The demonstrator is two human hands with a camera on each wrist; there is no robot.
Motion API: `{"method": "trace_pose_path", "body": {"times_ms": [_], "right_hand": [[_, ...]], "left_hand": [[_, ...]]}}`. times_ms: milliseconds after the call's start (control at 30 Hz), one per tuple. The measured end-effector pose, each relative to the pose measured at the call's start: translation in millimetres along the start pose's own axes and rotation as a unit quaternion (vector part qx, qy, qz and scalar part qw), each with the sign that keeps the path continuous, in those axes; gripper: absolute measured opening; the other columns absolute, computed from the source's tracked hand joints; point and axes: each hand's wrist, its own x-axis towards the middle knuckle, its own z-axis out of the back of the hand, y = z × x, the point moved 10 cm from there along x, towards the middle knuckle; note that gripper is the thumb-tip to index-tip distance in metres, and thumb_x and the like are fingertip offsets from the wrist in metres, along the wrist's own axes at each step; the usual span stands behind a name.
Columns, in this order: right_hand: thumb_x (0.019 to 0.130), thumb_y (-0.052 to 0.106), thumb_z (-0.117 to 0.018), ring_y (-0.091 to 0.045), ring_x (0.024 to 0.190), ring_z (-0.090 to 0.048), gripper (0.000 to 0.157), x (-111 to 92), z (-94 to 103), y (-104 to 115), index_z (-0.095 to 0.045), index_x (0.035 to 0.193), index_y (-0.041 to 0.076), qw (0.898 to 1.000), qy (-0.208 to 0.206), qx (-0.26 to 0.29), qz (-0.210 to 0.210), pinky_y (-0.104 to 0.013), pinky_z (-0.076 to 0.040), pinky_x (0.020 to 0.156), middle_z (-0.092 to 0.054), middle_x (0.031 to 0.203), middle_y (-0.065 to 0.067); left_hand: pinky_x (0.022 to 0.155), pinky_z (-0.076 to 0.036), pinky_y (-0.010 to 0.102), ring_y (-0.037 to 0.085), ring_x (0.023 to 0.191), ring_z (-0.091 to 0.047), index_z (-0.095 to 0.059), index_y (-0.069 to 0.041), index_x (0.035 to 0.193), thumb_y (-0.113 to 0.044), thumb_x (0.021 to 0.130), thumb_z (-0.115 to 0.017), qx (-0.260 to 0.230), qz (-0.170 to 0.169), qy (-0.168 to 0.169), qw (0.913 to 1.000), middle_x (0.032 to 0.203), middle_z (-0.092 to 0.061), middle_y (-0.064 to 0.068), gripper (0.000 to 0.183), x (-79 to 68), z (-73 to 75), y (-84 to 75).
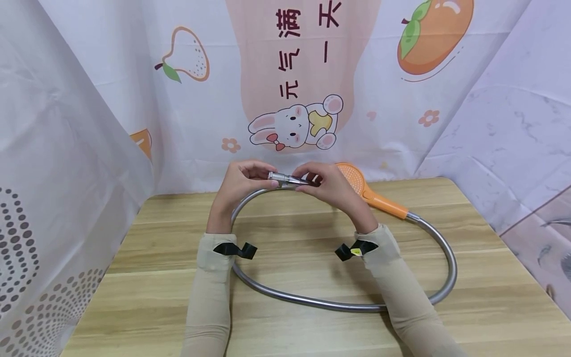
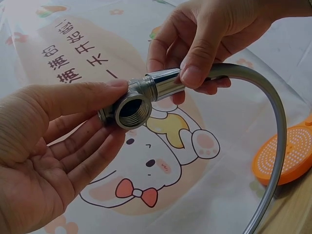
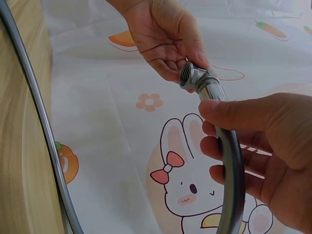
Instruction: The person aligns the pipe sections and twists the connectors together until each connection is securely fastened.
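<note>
With thumb and fingers, my left hand (image 1: 243,183) pinches a small silver metal pipe fitting (image 2: 134,111). A round, internally threaded opening on the fitting faces the left wrist camera. My right hand (image 1: 332,186) grips the shiny tapered connector (image 2: 165,84) at one end of a grey shower hose (image 1: 308,299). In both wrist views the connector sits end to end against the fitting, in line with it. Both hands are raised near the table's back edge. The hose loops down across the table to an orange shower head (image 1: 385,203) lying behind my right hand.
The wooden table (image 1: 160,277) has a printed white cloth (image 1: 196,124) hanging right behind its back edge, with more cloth at both sides. A black strap circles each sleeve near the wrist. The hose passes under both forearms.
</note>
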Motion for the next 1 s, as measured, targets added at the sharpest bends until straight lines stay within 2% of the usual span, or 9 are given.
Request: {"method": "trace_pose_path", "body": {"times_ms": [300, 633, 833, 1000], "right_hand": [[0.086, 0.007, -0.082, -0.016, 0.076, -0.062, 0.02, -1.1, 1.8, 0.8, -0.076, 0.105, 0.007, 1.0, -0.011, -0.01, -0.002, -0.027, -0.054, 0.066, -0.075, 0.096, -0.005], [0.089, 0.011, -0.08, -0.016, 0.078, -0.063, 0.018, -0.5, 0.1, -3.6, -0.078, 0.107, 0.007, 1.0, 0.012, -0.007, -0.018, -0.028, -0.054, 0.067, -0.076, 0.093, -0.005], [0.091, 0.012, -0.078, -0.016, 0.077, -0.063, 0.018, -0.6, -1.7, -4.8, -0.079, 0.108, 0.007, 0.999, 0.029, -0.004, -0.028, -0.028, -0.053, 0.067, -0.076, 0.093, -0.005], [0.092, 0.012, -0.077, -0.017, 0.078, -0.062, 0.02, -0.9, -2.7, -5.2, -0.078, 0.111, 0.006, 0.999, 0.036, -0.003, -0.034, -0.028, -0.053, 0.068, -0.075, 0.093, -0.006]], "left_hand": [[0.068, -0.056, 0.024, 0.014, 0.079, -0.073, -0.078, -0.008, 0.106, -0.009, 0.081, -0.086, 0.022, 0.007, 0.0, 0.9997, 0.085, -0.077, -0.003, 0.026, 0.1, 1.4, 3.5], [0.076, -0.061, 0.029, 0.016, 0.085, -0.076, -0.077, -0.005, 0.105, 0.0, 0.081, -0.084, -0.013, 0.006, 0.019, 0.9997, 0.092, -0.079, 0.0, 0.026, 0.2, -2.8, 3.5], [0.077, -0.061, 0.029, 0.016, 0.086, -0.076, -0.077, -0.001, 0.106, 0.001, 0.08, -0.085, -0.004, -0.002, 0.022, 0.9997, 0.095, -0.078, 0.0, 0.028, 0.1, -3.2, 1.4], [0.076, -0.061, 0.028, 0.016, 0.085, -0.075, -0.077, -0.003, 0.105, 0.0, 0.079, -0.085, -0.002, 0.0, 0.015, 0.9999, 0.093, -0.078, 0.0, 0.027, -0.6, -2.3, 2.0]]}}
